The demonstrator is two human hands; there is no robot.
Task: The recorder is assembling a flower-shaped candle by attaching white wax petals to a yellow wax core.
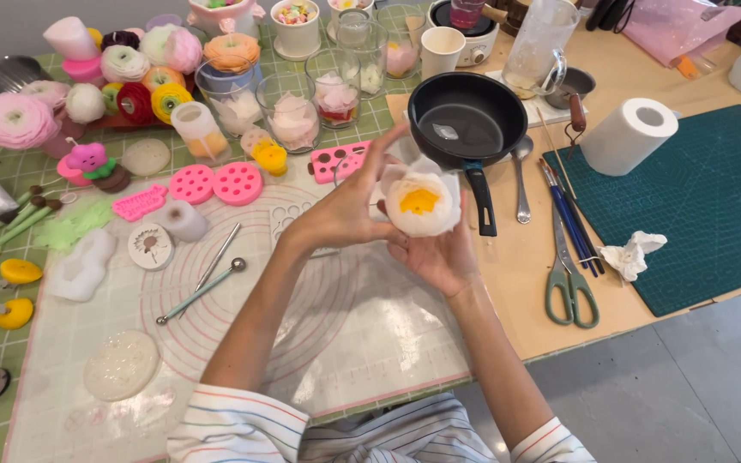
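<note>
White wax flower [422, 204] cupped in right hand [441, 255], left hand [345, 214] fingers pinching it.

A black frying pan [468, 120] sits far on the table, a paper roll [629, 135] to its right on a green cutting mat [713, 206]; green-handled scissors [569, 279] lie near, pink moulds [216, 183] left

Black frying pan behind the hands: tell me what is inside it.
The black frying pan holds a shallow clear liquid with one small pale piece. The white wax flower with a yellow centre covers its near rim, hiding that part.
</note>
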